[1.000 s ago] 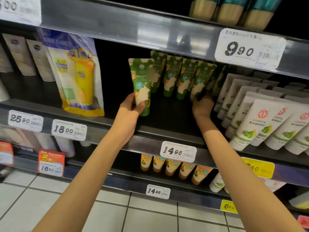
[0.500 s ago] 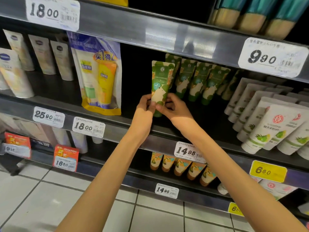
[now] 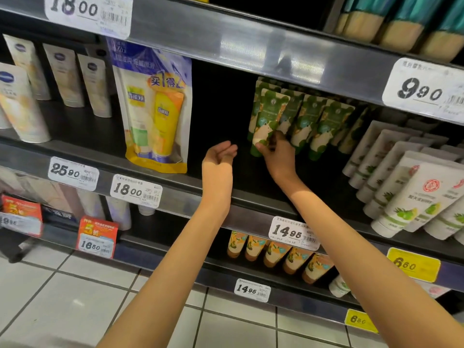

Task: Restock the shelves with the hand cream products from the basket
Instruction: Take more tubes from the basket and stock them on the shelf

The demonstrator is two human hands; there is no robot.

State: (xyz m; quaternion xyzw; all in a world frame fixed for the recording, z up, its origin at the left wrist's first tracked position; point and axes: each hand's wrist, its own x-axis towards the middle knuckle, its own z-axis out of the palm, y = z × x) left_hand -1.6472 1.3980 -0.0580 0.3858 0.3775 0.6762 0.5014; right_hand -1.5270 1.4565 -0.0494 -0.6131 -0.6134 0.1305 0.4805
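Grip has passed: right hand pinches the green tube, standing it beside its row; left hand, released, curls loosely, empty. Placement looks nearly done.

Two arms in shot, and both are bare all the way. The slim, smooth left forearm shows plain skin from the bottom edge of the view up to a narrow wrist. The right forearm is just the same, slim and uncovered. Now the left hand: bare, with slender fingers. The right hand is bare too, its fingertips too blurred and shaded to make out the nails. Upper arms and clothing lie out of view.
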